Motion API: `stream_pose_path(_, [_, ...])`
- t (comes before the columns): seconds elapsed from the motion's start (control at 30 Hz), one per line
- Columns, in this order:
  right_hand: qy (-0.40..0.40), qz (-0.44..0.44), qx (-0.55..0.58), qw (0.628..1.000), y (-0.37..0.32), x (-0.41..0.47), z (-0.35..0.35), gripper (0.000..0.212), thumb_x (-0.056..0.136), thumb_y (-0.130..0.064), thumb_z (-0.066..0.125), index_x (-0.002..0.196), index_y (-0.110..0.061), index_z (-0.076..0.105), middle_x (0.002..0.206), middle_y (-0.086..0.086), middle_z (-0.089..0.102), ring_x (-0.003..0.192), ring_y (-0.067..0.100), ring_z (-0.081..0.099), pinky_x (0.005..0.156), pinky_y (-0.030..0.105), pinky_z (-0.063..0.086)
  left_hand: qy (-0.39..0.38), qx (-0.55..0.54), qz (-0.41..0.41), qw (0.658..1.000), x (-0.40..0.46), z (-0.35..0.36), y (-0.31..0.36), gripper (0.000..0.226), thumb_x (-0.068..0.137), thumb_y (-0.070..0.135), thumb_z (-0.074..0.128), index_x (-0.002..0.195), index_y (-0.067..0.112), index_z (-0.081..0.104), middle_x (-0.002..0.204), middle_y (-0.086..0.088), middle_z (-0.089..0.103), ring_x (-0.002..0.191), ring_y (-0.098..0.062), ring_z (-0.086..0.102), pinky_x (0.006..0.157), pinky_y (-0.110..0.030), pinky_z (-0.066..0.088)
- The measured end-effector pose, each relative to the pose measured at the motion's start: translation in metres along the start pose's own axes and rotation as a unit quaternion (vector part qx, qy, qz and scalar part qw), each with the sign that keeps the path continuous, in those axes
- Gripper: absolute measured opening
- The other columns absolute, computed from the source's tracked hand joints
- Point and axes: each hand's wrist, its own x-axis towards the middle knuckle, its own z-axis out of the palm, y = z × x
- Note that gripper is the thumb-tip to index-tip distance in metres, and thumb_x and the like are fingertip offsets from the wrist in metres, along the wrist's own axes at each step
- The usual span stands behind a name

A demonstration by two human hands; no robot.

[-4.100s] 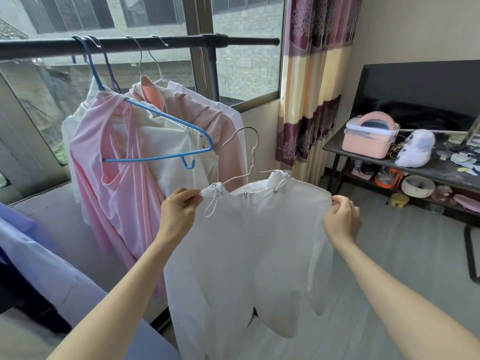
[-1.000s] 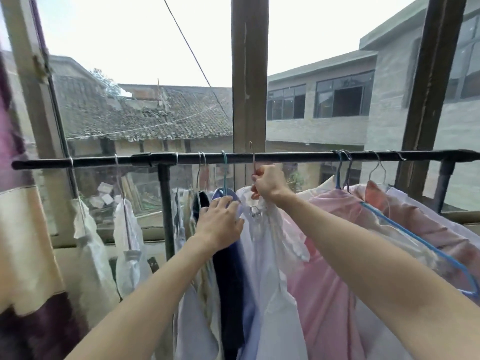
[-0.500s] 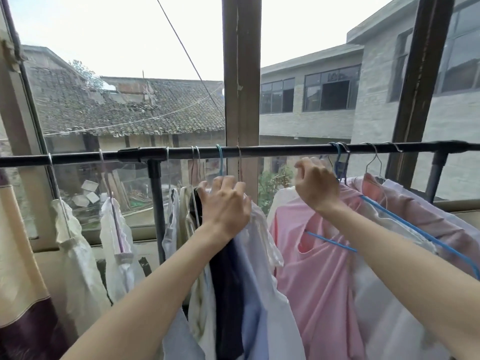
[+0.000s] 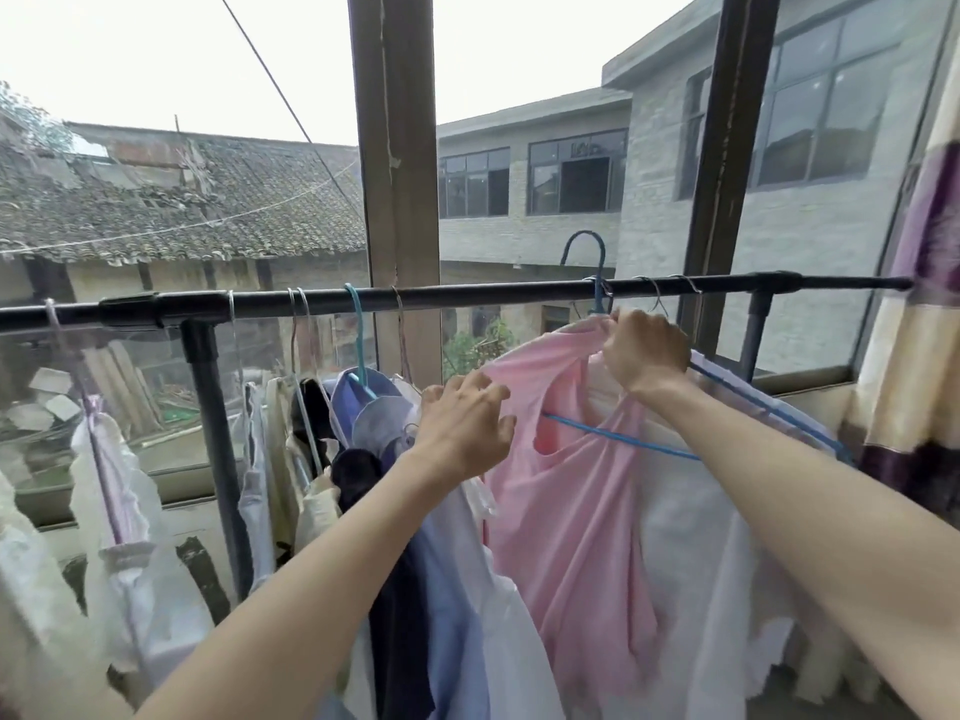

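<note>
A pink garment (image 4: 566, 511) hangs on a blue hanger (image 4: 623, 443) whose hook (image 4: 587, 252) stands lifted above the black clothes rail (image 4: 467, 296). My right hand (image 4: 644, 350) grips the pink garment's neck together with the hanger top, just below the rail. My left hand (image 4: 465, 423) rests with loosely bent fingers against the pink garment's left shoulder edge, beside a white shirt (image 4: 498, 615) hanging to its left.
Several more garments hang along the rail: white ones (image 4: 124, 511) at left, a blue shirt (image 4: 447, 605) and a dark one (image 4: 400, 615) in the middle. A rail post (image 4: 213, 449) stands at left. A curtain (image 4: 914, 356) hangs at right, window frames behind.
My right hand has lifted the blue hanger with the pink garment so its hook is off the rail. My left hand moved right from the middle garments to the pink garment's edge.
</note>
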Motion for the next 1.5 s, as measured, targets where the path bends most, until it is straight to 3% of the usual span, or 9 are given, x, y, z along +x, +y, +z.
stream_pose_path(0.33, [-0.018, 0.023, 0.122, 0.992, 0.069, -0.059, -0.049, 0.020, 0.088, -0.031, 0.050, 0.100, -0.021, 0.063, 0.097, 0.005, 0.070, 0.094, 0.029, 0.061, 0.073, 0.029, 0.036, 0.043, -0.111, 0.013, 0.993, 0.022, 0.010, 0.070, 0.065, 0.088, 0.040, 0.052, 0.144, 0.022, 0.024, 0.149, -0.004, 0.026, 0.136, -0.024, 0.026, 0.109, -0.048, 0.027])
stream_pose_path(0.47, [-0.077, -0.018, 0.182, 0.980, 0.116, -0.081, -0.076, 0.020, 0.084, -0.037, 0.052, 0.095, -0.026, 0.065, 0.081, -0.005, 0.066, 0.080, 0.017, 0.057, 0.071, 0.027, 0.038, -0.014, -0.219, 0.094, 0.971, 0.013, 0.032, 0.115, 0.027, 0.088, 0.033, 0.051, 0.102, 0.014, 0.063, 0.104, -0.013, 0.066, 0.100, -0.034, 0.058, 0.084, -0.044, 0.047])
stream_pose_path(0.53, [-0.135, -0.034, 0.193, 0.971, 0.140, -0.088, -0.090, 0.014, 0.089, -0.038, 0.054, 0.089, -0.028, 0.063, 0.067, -0.012, 0.056, 0.067, 0.009, 0.052, 0.063, 0.026, 0.038, -0.006, -0.238, 0.118, 0.964, 0.006, 0.041, 0.136, 0.017, 0.087, 0.021, 0.056, 0.079, 0.009, 0.064, 0.083, -0.015, 0.066, 0.082, -0.037, 0.059, 0.071, -0.043, 0.048])
stream_pose_path(0.67, [-0.149, -0.040, 0.136, 0.979, 0.160, -0.095, -0.098, 0.027, 0.093, -0.031, 0.049, 0.066, -0.027, 0.050, 0.065, -0.012, 0.046, 0.068, 0.014, 0.049, 0.065, 0.033, 0.039, -0.001, -0.212, 0.163, 0.964, -0.009, 0.048, 0.172, 0.019, 0.086, 0.023, 0.059, 0.074, 0.009, 0.064, 0.078, -0.015, 0.064, 0.076, -0.033, 0.055, 0.066, -0.037, 0.044])
stream_pose_path(0.87, [-0.130, 0.001, 0.185, 0.974, 0.187, -0.108, -0.093, 0.016, 0.092, -0.004, 0.044, 0.078, -0.009, 0.048, 0.074, 0.000, 0.048, 0.079, 0.022, 0.047, 0.075, 0.036, 0.037, -0.076, -0.296, 0.200, 0.931, -0.024, 0.073, 0.212, 0.032, 0.090, 0.025, 0.057, 0.069, 0.001, 0.058, 0.059, -0.011, 0.048, 0.062, -0.032, 0.049, 0.060, -0.036, 0.044])
stream_pose_path(1.03, [-0.098, -0.007, 0.302, 0.948, 0.223, -0.124, -0.101, 0.027, 0.092, 0.004, 0.042, 0.076, -0.015, 0.050, 0.083, 0.009, 0.061, 0.093, 0.023, 0.063, 0.082, 0.024, 0.045, -0.257, -0.508, 0.131, 0.812, -0.030, 0.085, 0.225, 0.021, 0.097, 0.021, 0.044, 0.106, 0.018, 0.064, 0.088, 0.004, 0.063, 0.079, -0.007, 0.059, 0.072, -0.027, 0.051])
stream_pose_path(1.2, [-0.048, 0.010, 0.444, 0.895, 0.237, -0.131, -0.111, 0.033, 0.096, 0.006, 0.033, 0.078, -0.014, 0.052, 0.082, 0.008, 0.064, 0.106, 0.016, 0.062, 0.098, 0.020, 0.044, -0.333, -0.524, 0.155, 0.768, -0.031, 0.113, 0.249, 0.048, 0.088, 0.014, 0.059, 0.134, 0.017, 0.044, 0.127, 0.005, 0.053, 0.118, -0.009, 0.048, 0.096, -0.024, 0.043])
stream_pose_path(1.3, [0.006, 0.044, 0.490, 0.870, 0.251, -0.134, -0.115, 0.034, 0.096, 0.006, 0.031, 0.077, -0.013, 0.051, 0.078, 0.009, 0.064, 0.105, 0.019, 0.064, 0.096, 0.025, 0.047, -0.353, -0.467, 0.201, 0.786, -0.040, 0.133, 0.271, 0.061, 0.082, 0.018, 0.064, 0.138, 0.020, 0.038, 0.137, 0.004, 0.046, 0.123, -0.004, 0.041, 0.097, -0.018, 0.035])
stream_pose_path(1.5, [0.052, 0.085, 0.508, 0.856, 0.265, -0.140, -0.127, 0.034, 0.097, 0.006, 0.028, 0.077, -0.012, 0.049, 0.075, 0.008, 0.062, 0.098, 0.017, 0.067, 0.089, 0.023, 0.049, -0.204, -0.460, 0.174, 0.846, -0.047, 0.153, 0.296, 0.052, 0.078, 0.027, 0.063, 0.124, 0.017, 0.042, 0.118, 0.001, 0.040, 0.103, -0.009, 0.047, 0.087, -0.019, 0.039])
